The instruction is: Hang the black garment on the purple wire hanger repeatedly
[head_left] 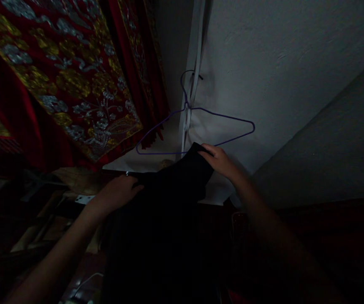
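Observation:
A black garment (169,211) hangs down between my two hands; its exact kind is lost in the dark. My right hand (217,158) pinches its raised upper corner, close to the bottom bar of a purple wire hanger (221,115). Lower and to the left, my left hand (120,191) grips the garment's other top edge, with a ring on one finger. The hanger holds nothing and hangs by its hook from the wall, behind the garment. Part of its lower bar is hidden behind the cloth.
Red cloth with gold and silver embroidery (74,80) hangs at the upper left, near the hanger. A white strap or cable (197,46) runs down the grey wall (283,76). At the lower left is dim clutter, with a pale cable (88,280).

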Available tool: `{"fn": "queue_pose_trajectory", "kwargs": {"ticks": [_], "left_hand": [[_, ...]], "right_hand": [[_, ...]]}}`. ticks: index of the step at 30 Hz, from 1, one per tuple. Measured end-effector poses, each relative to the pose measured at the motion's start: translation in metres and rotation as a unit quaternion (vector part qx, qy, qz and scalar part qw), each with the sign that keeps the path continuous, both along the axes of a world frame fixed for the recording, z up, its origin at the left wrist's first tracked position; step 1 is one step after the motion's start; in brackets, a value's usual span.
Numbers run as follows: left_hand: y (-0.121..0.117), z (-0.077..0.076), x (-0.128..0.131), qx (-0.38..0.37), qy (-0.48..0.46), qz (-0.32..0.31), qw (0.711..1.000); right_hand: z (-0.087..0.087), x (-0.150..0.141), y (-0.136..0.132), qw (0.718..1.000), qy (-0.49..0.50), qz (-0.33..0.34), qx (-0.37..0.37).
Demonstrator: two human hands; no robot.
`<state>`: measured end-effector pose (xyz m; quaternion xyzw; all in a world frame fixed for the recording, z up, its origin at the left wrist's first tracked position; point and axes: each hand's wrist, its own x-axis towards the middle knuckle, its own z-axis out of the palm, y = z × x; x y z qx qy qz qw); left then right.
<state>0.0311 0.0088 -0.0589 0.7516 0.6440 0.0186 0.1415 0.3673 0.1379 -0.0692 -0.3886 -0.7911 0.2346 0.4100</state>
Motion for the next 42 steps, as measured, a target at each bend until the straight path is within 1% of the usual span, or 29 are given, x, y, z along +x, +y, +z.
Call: {"fn": "queue_pose_trajectory", "kwargs": {"ticks": [2, 5, 8, 10, 12, 14, 15, 16, 18, 19, 21, 23, 25, 26, 28, 29, 30, 31, 32, 33, 35, 36, 37, 38, 39, 41, 42], "left_hand": [[0.013, 0.009, -0.009, 0.044, 0.006, 0.015, 0.999], [0.031, 0.03, -0.009, 0.164, -0.026, 0.006, 0.986], [0.044, 0.053, 0.005, 0.287, -0.107, -0.06, 0.95], [0.054, 0.064, 0.019, 0.325, -0.155, -0.119, 0.925], [0.067, 0.069, 0.033, 0.338, -0.18, -0.175, 0.907], [0.083, 0.068, 0.042, 0.351, -0.202, -0.203, 0.891], [0.091, 0.065, 0.045, 0.365, -0.218, -0.2, 0.883], [0.099, 0.062, 0.047, 0.381, -0.238, -0.183, 0.874], [0.112, 0.054, 0.049, 0.404, -0.279, -0.128, 0.862], [0.116, 0.05, 0.05, 0.4, -0.294, -0.098, 0.863], [0.119, 0.043, 0.052, 0.373, -0.301, -0.054, 0.876], [0.118, 0.04, 0.053, 0.359, -0.291, -0.036, 0.886], [0.116, 0.039, 0.053, 0.373, -0.278, -0.031, 0.885], [0.115, 0.04, 0.052, 0.38, -0.271, -0.029, 0.884], [0.115, 0.043, 0.048, 0.384, -0.251, -0.027, 0.888], [0.115, 0.046, 0.045, 0.385, -0.238, -0.031, 0.891], [0.115, 0.049, 0.042, 0.388, -0.224, -0.039, 0.893], [0.115, 0.052, 0.038, 0.394, -0.209, -0.049, 0.894], [0.115, 0.055, 0.034, 0.402, -0.194, -0.057, 0.893], [0.114, 0.058, 0.031, 0.412, -0.179, -0.061, 0.891], [0.112, 0.063, 0.025, 0.428, -0.163, -0.055, 0.887], [0.112, 0.064, 0.022, 0.431, -0.163, -0.047, 0.886], [0.111, 0.064, 0.021, 0.428, -0.166, -0.038, 0.888], [0.11, 0.064, 0.02, 0.422, -0.17, -0.029, 0.89], [0.11, 0.063, 0.02, 0.415, -0.175, -0.021, 0.893], [0.109, 0.062, 0.021, 0.403, -0.181, -0.013, 0.897], [0.108, 0.061, 0.021, 0.4, -0.183, -0.015, 0.898]], "right_hand": [[0.013, 0.008, -0.01, 0.999, -0.029, 0.026, -0.007], [0.026, 0.01, -0.019, 0.998, -0.046, 0.04, -0.027], [0.028, 0.004, -0.024, 0.997, -0.04, 0.047, -0.042], [0.024, -0.002, -0.027, 0.997, -0.025, 0.06, -0.045], [0.02, -0.007, -0.03, 0.997, -0.013, 0.071, -0.04], [0.018, -0.01, -0.031, 0.997, -0.008, 0.068, -0.03], [0.017, -0.01, -0.032, 0.998, -0.006, 0.063, -0.026], [0.017, -0.01, -0.032, 0.998, -0.005, 0.058, -0.025], [0.018, -0.009, -0.033, 0.998, -0.002, 0.052, -0.023], [0.018, -0.008, -0.033, 0.998, -0.005, 0.051, -0.022], [0.019, -0.007, -0.036, 0.999, -0.017, 0.046, -0.016], [0.022, -0.005, -0.039, 0.999, -0.022, 0.028, 0.01], [0.028, 0.002, -0.04, 0.997, 0.006, -0.025, 0.071], [0.033, 0.009, -0.039, 0.991, 0.031, -0.07, 0.113], [0.044, 0.028, -0.032, 0.963, 0.076, -0.176, 0.192], [0.05, 0.04, -0.027, 0.946, 0.088, -0.224, 0.217], [0.057, 0.052, -0.021, 0.935, 0.086, -0.256, 0.228], [0.063, 0.064, -0.016, 0.934, 0.071, -0.269, 0.225], [0.068, 0.074, -0.011, 0.941, 0.047, -0.262, 0.209], [0.073, 0.083, -0.007, 0.954, 0.02, -0.238, 0.182], [0.081, 0.093, -0.004, 0.982, -0.02, -0.158, 0.105], [0.084, 0.094, -0.004, 0.989, -0.023, -0.123, 0.074], [0.085, 0.094, -0.003, 0.992, -0.009, -0.106, 0.062], [0.086, 0.092, -0.002, 0.992, 0.013, -0.107, 0.069], [0.086, 0.09, 0.002, 0.987, 0.038, -0.127, 0.095], [0.081, 0.087, 0.013, 0.966, 0.076, -0.187, 0.163], [0.078, 0.087, 0.02, 0.958, 0.077, -0.209, 0.18]]}}
